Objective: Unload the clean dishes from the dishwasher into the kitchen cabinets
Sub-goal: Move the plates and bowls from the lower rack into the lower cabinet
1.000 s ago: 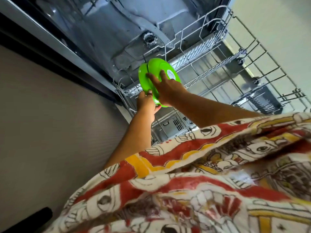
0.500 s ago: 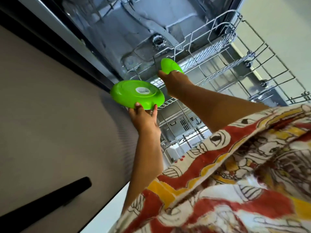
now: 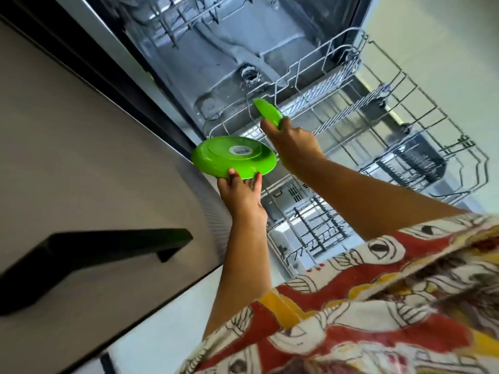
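Observation:
My left hand (image 3: 241, 193) grips the near rim of a green plate (image 3: 234, 156), held flat with its underside and a round white label facing me, beside the cabinet front. My right hand (image 3: 293, 143) is closed on a second green plate (image 3: 267, 112), seen edge-on and tilted, over the back left corner of the pulled-out wire rack (image 3: 405, 122) of the open dishwasher (image 3: 216, 55). The two plates are apart. I see no other dishes in the lower rack.
A beige cabinet front (image 3: 81, 147) with a black bar handle (image 3: 89, 255) fills the left. A dark cutlery basket (image 3: 415, 160) sits at the rack's right. Part of an upper rack (image 3: 186, 14) shows at the top. My patterned red and yellow garment (image 3: 378, 306) covers the lower right.
The two plates, held together a second ago, have been separated: my left hand carried one down and left and laid it flat. My right hand keeps the other plate over the rack.

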